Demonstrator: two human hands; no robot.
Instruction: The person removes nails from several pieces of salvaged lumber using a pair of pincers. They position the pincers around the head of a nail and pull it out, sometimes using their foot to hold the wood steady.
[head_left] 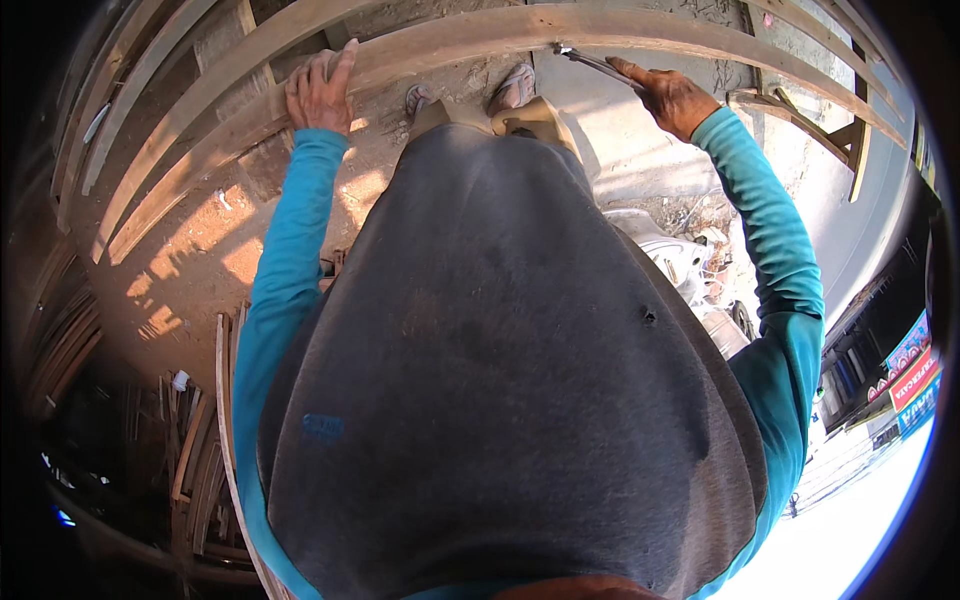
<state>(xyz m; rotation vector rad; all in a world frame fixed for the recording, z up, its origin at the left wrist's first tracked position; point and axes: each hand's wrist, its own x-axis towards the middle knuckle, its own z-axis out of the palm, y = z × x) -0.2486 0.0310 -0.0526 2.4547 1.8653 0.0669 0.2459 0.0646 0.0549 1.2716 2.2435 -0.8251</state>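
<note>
A long wooden beam (440,45) crosses in front of me at the top, bent by the lens. Resting on its left part, my left hand (320,92) grips the wood with its fingers curled over it. My right hand (676,100) is closed round the handle end of a slim metal hand tool (602,66). The tool's small bright head touches or nearly touches the beam right of its middle; its exact kind is hard to make out. Both arms wear teal sleeves.
More long wooden strips (150,95) lie at the upper left, and a stack of timber (200,470) is at the lower left. A wooden frame (850,140) stands at the right. Pale bags (670,255) lie beside my right leg. My sandalled feet (512,88) are below the beam.
</note>
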